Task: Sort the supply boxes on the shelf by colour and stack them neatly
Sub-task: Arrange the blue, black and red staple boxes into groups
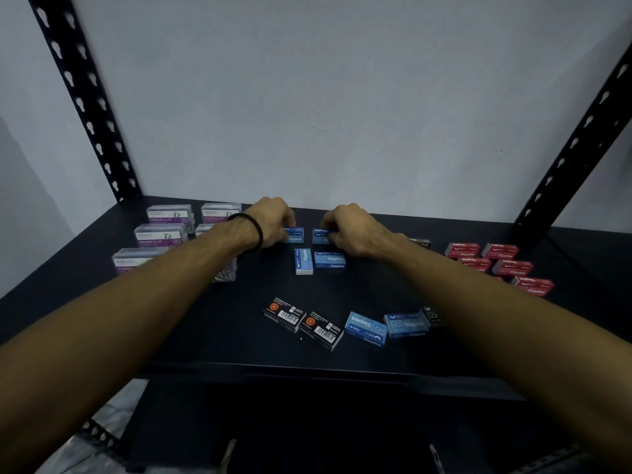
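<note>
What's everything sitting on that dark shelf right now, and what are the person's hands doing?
Paper clip boxes: at least five, clear with purple labels, back left.
Blue staple boxes: six; four mid-shelf, two near the front.
Black staple boxes: two at the front; two more partly hidden by the right arm.
Red staple boxes: at least five, right side.
Shelf: one, black.
Left hand: grips a blue box.
Right hand: grips another blue box.

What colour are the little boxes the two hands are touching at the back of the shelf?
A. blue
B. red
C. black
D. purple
A: the left hand and the right hand each grip a blue staple box, while the red boxes sit far off to the right, untouched.
</note>
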{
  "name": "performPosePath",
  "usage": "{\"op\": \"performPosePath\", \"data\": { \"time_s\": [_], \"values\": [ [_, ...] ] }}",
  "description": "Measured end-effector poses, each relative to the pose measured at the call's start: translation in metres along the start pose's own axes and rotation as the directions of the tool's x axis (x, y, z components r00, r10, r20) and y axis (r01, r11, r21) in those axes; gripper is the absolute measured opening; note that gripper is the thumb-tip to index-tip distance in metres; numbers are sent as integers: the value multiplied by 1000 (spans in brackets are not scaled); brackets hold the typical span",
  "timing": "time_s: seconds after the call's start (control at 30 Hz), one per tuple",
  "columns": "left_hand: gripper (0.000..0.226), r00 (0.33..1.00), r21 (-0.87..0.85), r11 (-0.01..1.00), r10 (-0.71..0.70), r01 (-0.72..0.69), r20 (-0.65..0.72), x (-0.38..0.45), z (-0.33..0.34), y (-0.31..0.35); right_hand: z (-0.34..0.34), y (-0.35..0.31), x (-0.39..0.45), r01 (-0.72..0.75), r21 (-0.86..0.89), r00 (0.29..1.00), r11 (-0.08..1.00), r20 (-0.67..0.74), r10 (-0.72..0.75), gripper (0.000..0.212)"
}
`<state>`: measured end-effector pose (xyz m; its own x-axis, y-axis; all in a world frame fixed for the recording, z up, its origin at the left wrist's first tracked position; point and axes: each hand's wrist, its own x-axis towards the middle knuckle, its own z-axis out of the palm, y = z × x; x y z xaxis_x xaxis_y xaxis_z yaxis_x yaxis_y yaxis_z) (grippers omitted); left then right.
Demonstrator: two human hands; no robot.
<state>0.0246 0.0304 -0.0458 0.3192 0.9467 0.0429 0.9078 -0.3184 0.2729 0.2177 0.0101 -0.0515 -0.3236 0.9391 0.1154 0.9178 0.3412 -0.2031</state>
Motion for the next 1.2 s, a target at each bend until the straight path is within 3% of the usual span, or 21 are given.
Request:
{"op": "performPosePath", "data": {
  "time_s": [0.33, 0.47, 0.77, 0.93, 1.2],
  "values": [
    [37, 1000, -12, 1000, -8, 8, 1, -5, -4, -1, -3, -1, -7, -20, -41, 1000, 999, -10, 19, 27],
    [41, 998, -32, 999, 22, -24, -64, -9, -12, -3, -10, 0, -16, -1, -55, 997, 998, -75, -3, 37],
    [28, 972, -99, 991, 64, -89, -226, -33, -14, 9, -12, -5, -42, 47, -5, 991, 999, -125, -47, 27],
    [21, 987, -119, 993, 2, -21, -158, -46, 4, 21, 0, -7, -53, 62, 7, 996, 998, -62, -62, 28],
    [38, 993, -121, 991, -65, 53, -98, -54, 24, 28, 9, -10, -60, 97, 63, 995, 993, -44, -94, 32]
  ]
}}
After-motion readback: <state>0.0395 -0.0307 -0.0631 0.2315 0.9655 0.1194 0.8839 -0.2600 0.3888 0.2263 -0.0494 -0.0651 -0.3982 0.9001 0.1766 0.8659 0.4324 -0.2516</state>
